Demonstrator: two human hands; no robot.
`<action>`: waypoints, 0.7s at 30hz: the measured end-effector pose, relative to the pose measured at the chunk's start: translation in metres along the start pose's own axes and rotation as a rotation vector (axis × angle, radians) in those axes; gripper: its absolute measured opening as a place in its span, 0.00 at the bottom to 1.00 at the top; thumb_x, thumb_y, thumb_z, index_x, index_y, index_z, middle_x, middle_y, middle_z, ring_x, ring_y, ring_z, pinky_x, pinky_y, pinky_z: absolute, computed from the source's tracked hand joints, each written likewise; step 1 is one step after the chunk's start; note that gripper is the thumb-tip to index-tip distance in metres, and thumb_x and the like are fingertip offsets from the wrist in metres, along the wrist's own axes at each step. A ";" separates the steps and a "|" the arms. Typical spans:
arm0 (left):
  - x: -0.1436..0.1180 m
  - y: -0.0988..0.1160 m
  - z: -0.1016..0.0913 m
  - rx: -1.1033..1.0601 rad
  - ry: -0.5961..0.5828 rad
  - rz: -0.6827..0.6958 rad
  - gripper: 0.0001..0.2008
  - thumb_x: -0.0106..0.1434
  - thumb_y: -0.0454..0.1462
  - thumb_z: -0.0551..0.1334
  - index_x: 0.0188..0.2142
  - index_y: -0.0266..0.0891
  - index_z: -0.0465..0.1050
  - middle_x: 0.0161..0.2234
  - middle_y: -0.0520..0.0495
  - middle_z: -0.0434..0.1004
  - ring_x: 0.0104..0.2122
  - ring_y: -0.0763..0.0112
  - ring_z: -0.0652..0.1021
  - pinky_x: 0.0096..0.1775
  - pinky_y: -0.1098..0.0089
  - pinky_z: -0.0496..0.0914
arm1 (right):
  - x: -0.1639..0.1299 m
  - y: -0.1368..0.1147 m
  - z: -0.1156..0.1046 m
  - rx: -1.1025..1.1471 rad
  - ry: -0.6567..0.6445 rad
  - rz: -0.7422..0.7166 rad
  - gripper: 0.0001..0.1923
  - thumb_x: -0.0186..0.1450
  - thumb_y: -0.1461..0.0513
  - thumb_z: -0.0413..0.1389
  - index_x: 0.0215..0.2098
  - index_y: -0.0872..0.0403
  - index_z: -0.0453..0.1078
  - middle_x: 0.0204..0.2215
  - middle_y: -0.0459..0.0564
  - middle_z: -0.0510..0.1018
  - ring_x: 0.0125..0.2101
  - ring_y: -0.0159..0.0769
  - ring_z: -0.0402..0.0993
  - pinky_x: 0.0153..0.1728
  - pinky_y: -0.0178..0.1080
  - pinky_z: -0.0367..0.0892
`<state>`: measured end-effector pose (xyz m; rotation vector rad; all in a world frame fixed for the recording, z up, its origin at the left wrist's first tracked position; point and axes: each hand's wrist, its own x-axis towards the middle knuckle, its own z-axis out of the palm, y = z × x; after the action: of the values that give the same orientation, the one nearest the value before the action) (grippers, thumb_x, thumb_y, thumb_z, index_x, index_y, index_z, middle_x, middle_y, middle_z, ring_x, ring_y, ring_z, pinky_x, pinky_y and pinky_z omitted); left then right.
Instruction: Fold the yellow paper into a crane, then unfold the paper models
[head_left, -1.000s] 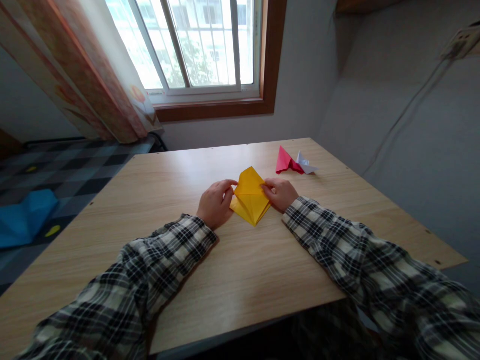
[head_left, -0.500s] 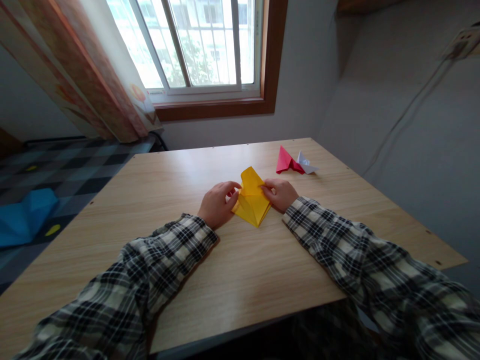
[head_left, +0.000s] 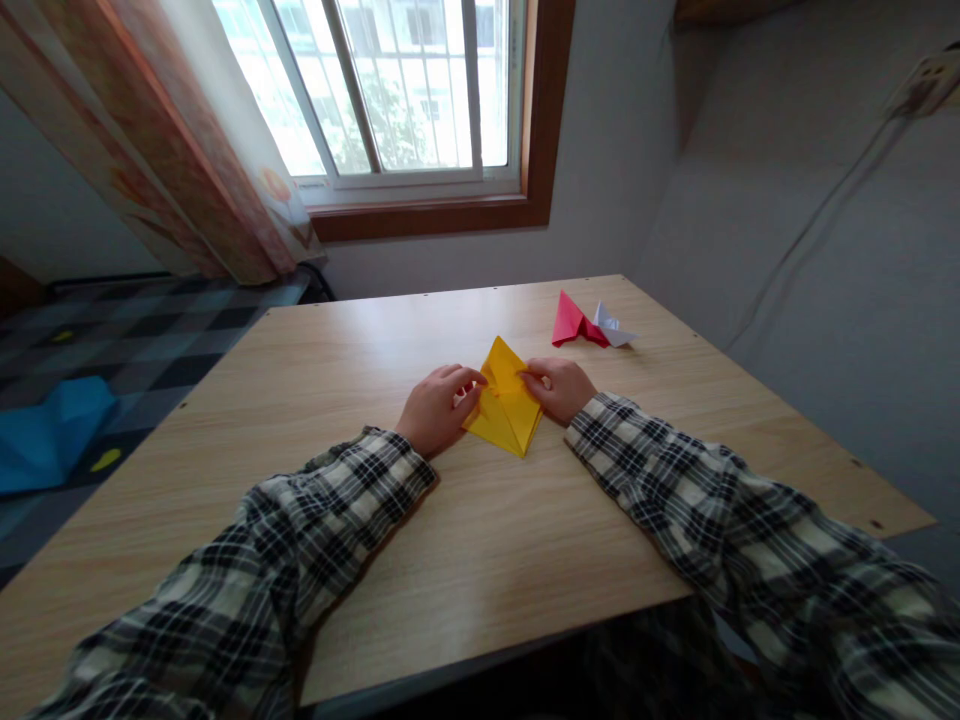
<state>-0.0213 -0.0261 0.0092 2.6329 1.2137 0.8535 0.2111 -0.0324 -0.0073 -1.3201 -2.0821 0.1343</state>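
L hand (head_left: 441,408) & R hand (head_left: 562,388) pinching opp. sides of yellow paper (head_left: 513,408), red paper (head_left: 571,322) nr white paper (head_left: 615,331), farther back on worktop (head_left: 495,550)

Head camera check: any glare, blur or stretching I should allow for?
Head view, far side: window blown out nearly white, table carrying a pale sheen; head view, edges: wide-angle stretch on the plaid sleeves, blue paper soft; head view, middle: yellow paper outline readable, fine creases faint.
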 end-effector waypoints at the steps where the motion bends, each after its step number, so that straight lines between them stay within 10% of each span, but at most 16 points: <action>1: 0.000 0.000 0.000 0.003 -0.008 0.003 0.09 0.67 0.36 0.56 0.41 0.42 0.75 0.36 0.47 0.76 0.36 0.67 0.75 0.42 0.63 0.71 | 0.000 0.000 0.000 0.001 0.002 -0.002 0.11 0.68 0.62 0.51 0.31 0.54 0.72 0.28 0.49 0.77 0.28 0.35 0.68 0.31 0.37 0.57; 21: 0.000 0.000 0.000 0.033 -0.026 -0.001 0.07 0.61 0.32 0.63 0.40 0.40 0.72 0.42 0.45 0.71 0.43 0.63 0.73 0.48 0.60 0.71 | 0.000 -0.002 -0.002 0.007 -0.017 -0.011 0.11 0.69 0.62 0.50 0.31 0.54 0.72 0.29 0.49 0.77 0.30 0.35 0.69 0.33 0.37 0.58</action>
<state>-0.0214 -0.0260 0.0091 2.6608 1.2331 0.8031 0.2105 -0.0337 -0.0051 -1.3073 -2.1011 0.1486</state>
